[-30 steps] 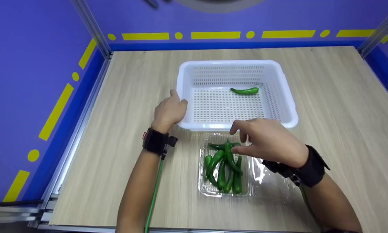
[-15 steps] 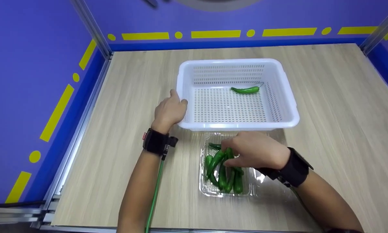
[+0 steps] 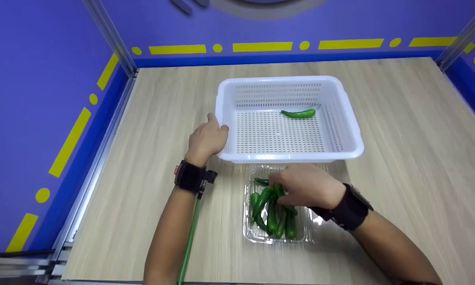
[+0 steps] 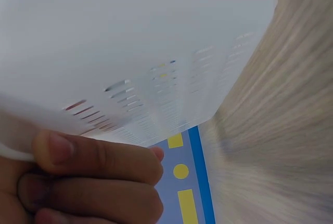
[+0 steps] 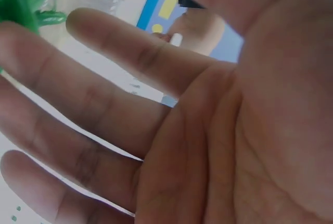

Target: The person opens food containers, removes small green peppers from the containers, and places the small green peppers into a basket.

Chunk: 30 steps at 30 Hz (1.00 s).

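Observation:
A white plastic basket [image 3: 289, 157] with slotted walls stands mid-table, one green chili pepper [image 3: 298, 114] lying inside at the right. My left hand [image 3: 207, 136] grips the basket's left rim, thumb on the rim side; its curled fingers [image 4: 104, 156] show against the outer wall in the left wrist view. Nearer me, a clear plastic box [image 3: 257, 238] holds several green chili peppers [image 3: 271, 217]. Over that box, my right hand [image 3: 310, 185] pinches the top pepper [image 3: 279, 189] between thumb and fingertips. Fingers partly hide it; the right wrist view shows green peppers [image 5: 18, 0] at the fingertips.
The box's clear lid [image 3: 320, 233] lies folded out to the right, under my right forearm. Blue panels with yellow marks [image 3: 262, 47] border the wooden table [image 3: 154, 114] at the back and sides. A green cable [image 3: 189, 241] runs along my left forearm.
My right hand has come down leftward from above the box and closed on the top pepper. My left hand stays on the basket rim.

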{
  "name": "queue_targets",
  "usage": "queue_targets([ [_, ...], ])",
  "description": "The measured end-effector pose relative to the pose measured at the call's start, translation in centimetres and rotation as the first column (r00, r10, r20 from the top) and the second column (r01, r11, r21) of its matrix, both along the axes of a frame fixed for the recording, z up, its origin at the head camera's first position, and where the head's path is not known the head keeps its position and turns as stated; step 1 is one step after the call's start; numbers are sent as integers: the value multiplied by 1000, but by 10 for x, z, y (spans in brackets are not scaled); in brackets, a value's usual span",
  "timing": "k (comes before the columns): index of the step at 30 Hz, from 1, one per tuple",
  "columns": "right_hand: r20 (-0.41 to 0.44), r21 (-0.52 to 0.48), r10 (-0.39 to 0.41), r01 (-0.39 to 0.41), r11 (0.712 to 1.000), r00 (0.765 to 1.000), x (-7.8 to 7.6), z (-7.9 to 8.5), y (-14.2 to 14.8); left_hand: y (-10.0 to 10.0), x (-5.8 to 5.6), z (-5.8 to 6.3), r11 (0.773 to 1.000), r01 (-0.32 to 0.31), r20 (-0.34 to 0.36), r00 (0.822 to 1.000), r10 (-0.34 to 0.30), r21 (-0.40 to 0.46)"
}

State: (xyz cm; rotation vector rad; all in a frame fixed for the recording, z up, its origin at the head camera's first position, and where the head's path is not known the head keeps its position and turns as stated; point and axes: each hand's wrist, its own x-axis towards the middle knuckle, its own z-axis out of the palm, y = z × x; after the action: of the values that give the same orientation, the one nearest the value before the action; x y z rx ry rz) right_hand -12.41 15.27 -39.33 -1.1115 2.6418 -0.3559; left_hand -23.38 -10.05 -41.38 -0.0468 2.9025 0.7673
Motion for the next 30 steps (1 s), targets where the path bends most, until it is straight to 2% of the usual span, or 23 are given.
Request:
queue_targets([
  [15, -112, -32, -18, 14, 999, 994, -7, -19, -6, -1, 1, 2, 1000, -6, 10, 1000, 6, -4],
  [24, -139, -18, -22, 19, 1000, 990, -9, -26, -9, 0, 0, 1, 1000, 1, 1, 1000, -1, 4],
  [30, -127, -13, -16, 15, 1000, 992, -9, -26, -9, -1, 0, 0, 1000, 8, -1, 1000, -8, 0],
])
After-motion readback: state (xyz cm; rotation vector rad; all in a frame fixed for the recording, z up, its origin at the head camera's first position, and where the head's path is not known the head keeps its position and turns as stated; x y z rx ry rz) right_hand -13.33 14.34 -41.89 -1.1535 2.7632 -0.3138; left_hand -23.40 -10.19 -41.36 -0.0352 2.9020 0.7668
